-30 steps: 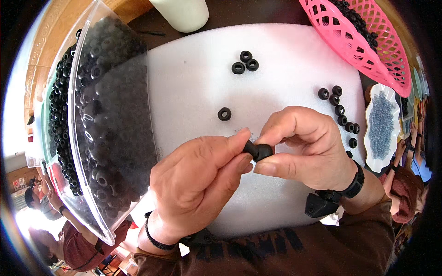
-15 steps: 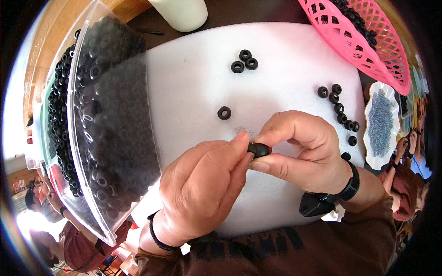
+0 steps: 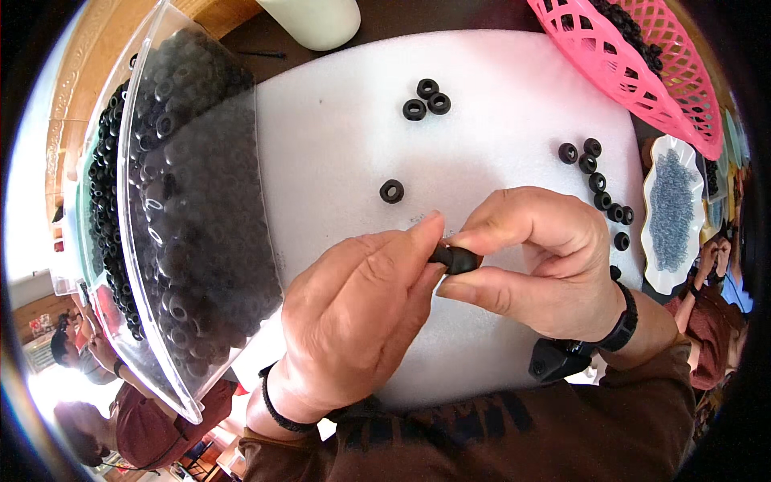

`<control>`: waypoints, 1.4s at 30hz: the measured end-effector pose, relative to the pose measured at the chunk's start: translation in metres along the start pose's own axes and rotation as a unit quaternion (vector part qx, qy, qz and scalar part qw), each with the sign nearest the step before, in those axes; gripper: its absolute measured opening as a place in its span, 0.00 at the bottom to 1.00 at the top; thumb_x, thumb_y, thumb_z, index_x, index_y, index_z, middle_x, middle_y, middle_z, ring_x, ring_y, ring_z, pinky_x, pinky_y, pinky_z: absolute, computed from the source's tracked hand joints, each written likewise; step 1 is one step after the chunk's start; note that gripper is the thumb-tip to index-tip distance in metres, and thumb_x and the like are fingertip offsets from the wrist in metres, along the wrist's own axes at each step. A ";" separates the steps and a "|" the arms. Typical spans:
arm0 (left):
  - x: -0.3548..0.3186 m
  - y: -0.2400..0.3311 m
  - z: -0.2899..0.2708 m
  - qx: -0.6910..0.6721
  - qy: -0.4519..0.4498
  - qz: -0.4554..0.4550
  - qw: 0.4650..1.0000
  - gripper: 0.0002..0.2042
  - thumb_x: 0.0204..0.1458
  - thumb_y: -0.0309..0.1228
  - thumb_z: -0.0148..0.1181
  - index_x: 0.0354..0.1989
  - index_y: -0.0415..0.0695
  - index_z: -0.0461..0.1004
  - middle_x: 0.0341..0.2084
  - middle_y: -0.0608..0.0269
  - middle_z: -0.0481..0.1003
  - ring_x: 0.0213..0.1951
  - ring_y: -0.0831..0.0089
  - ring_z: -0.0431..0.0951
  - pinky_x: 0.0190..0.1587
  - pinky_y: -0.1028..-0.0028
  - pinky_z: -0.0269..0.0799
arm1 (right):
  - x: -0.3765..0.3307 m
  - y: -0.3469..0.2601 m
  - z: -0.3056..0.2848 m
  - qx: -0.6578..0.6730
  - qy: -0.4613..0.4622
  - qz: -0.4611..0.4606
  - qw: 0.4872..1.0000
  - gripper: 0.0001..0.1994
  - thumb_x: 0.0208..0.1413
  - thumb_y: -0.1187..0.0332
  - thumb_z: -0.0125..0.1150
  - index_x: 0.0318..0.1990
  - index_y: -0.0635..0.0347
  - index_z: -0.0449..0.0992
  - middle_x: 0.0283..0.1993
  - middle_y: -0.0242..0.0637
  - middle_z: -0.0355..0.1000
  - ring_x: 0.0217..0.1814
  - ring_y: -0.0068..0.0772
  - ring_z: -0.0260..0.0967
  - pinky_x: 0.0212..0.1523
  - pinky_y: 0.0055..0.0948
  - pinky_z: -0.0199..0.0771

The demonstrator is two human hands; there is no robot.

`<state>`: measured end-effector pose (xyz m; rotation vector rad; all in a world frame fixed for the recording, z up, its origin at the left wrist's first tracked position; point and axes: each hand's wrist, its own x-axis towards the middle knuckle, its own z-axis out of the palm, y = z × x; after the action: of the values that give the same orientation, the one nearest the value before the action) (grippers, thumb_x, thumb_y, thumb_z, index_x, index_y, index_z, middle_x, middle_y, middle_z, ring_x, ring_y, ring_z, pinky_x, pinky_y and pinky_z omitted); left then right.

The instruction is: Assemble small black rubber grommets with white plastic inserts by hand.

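Centre: a foam mat (image 3: pixel 337 161) is laid on the table | left: a clear bin (image 3: pixel 185 241) of rubber rings is set at the mat's edge | far right: a mesh basket (image 3: pixel 642 72) | right: a small dish (image 3: pixel 671 213) beside a ring row (image 3: pixel 598 181) | far: three rings (image 3: pixel 426 98) | near: one ring (image 3: pixel 454 259) is pinched between left hand (image 3: pixel 353 321) and right hand (image 3: pixel 538 261).
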<state>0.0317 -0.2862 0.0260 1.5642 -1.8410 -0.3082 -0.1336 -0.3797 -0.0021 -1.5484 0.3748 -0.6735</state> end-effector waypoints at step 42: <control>-0.011 0.013 0.012 0.074 0.048 -0.052 0.995 0.15 0.42 0.19 0.62 0.41 0.31 0.72 0.23 0.55 0.74 0.22 0.67 0.75 0.23 0.75 0.72 | -0.007 -0.005 0.019 0.186 0.087 0.131 0.970 0.06 0.50 0.79 0.60 0.36 0.66 0.75 0.36 0.39 0.75 0.37 0.21 0.71 0.38 0.19 0.71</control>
<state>0.0143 -0.2754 0.0213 1.7494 -1.7457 -0.1426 -0.1281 -0.3605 0.0021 -1.0650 0.5419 -0.6325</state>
